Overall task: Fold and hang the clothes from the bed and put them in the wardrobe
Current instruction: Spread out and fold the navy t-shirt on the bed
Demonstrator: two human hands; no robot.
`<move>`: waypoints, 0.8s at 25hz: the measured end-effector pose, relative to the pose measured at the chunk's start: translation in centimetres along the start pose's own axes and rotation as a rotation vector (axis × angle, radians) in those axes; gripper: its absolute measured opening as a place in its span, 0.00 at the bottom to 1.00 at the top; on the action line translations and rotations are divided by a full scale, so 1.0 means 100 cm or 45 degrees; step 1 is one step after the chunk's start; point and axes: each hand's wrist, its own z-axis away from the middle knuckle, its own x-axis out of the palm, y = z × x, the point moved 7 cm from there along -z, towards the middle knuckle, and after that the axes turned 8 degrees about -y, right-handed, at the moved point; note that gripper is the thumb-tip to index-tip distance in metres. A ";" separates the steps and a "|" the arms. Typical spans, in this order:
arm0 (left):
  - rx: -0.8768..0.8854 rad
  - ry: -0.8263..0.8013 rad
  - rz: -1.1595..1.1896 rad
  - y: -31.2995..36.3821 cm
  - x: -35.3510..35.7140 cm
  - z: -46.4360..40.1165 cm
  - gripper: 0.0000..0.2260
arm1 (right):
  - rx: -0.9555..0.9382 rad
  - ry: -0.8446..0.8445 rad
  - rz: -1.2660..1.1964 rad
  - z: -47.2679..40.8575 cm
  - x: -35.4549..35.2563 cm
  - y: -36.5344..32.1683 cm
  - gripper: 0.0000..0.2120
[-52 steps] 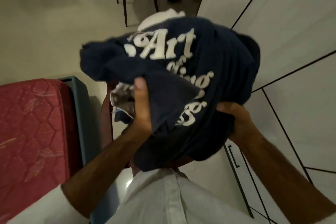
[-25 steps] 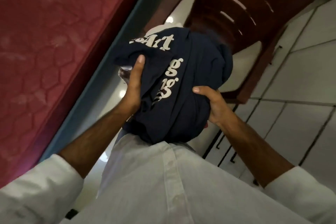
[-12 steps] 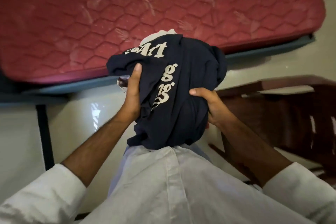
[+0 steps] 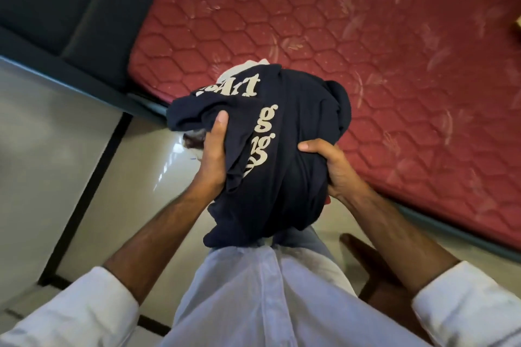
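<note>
While both hands hold it in front of the chest, the bundle of clothes (image 4: pixel 284 149), wrapped in navy fabric with white letters, hangs over the near edge of the red mattress (image 4: pixel 366 36). Left hand (image 4: pixel 215 155) grips its left side, right hand (image 4: pixel 335 166) its right, fingers curled into cloth.

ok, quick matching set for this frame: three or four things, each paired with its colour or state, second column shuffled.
Things:
1. mattress
2. T-shirt bundle
3. left hand
4. shirt sleeve

Colour or state:
A. navy with white lettering
B. white
C. red, quilted
D. thumb pressed on the cloth

Pairs: 1-C, 2-A, 3-D, 4-B
</note>
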 end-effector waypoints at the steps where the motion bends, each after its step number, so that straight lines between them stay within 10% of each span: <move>1: 0.023 0.083 0.019 0.010 -0.010 -0.014 0.34 | 0.026 -0.049 0.042 -0.022 0.008 -0.014 0.30; 20: 0.756 0.528 0.051 0.289 -0.036 -0.273 0.34 | -0.097 -0.606 0.523 -0.338 0.210 -0.338 0.26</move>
